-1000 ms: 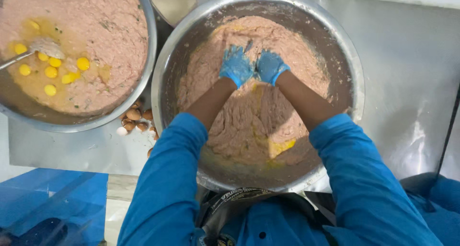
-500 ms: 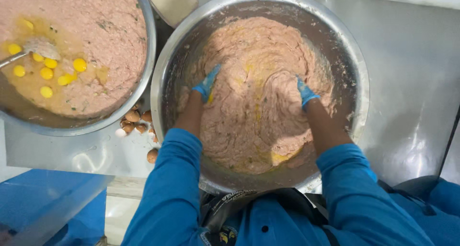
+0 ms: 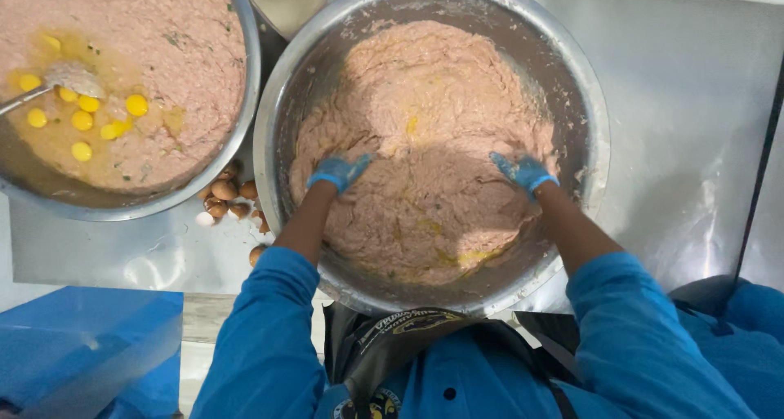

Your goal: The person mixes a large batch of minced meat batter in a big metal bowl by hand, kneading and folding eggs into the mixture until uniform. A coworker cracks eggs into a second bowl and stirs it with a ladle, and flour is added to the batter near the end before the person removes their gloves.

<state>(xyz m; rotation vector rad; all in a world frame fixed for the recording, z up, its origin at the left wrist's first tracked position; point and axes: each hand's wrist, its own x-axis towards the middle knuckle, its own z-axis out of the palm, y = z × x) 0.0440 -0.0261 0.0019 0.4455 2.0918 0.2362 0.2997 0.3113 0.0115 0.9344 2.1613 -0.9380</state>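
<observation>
A large round steel mixing bowl (image 3: 592, 125) is set on the steel tabletop (image 3: 694, 100), directly before the person, and is filled with a pale pink, pasty minced mixture (image 3: 433, 125). Streaks of yellow egg are seen in it toward 6 o'clock. The mass is judged soft, wet and sticky — heavy in bulk, easily smeared, and best scooped from beneath at the sides rather than pinched.

The left hand (image 3: 339, 172), in a blue glove, is pressed into the mixture at about 9 o'clock of the bowl; the right hand (image 3: 523, 172), gloved alike, is sunk in at about 3 o'clock. The hands are held well apart, fingers spread and partly buried, nothing being clamped. Both forearms are stretched forward from blue sleeves and angled outward, the wrists bent down.

At 10 o'clock a second steel bowl (image 3: 241, 125) of the same pink mince is seen, with whole yellow egg yolks (image 3: 86, 121) pooled in it and a metal spoon (image 3: 69, 80) resting there. Between the two bowls, brown eggshells (image 3: 224, 194) are lying on the tabletop — a small heap. A blue plastic box (image 3: 82, 345) is seen at 8 o'clock.
</observation>
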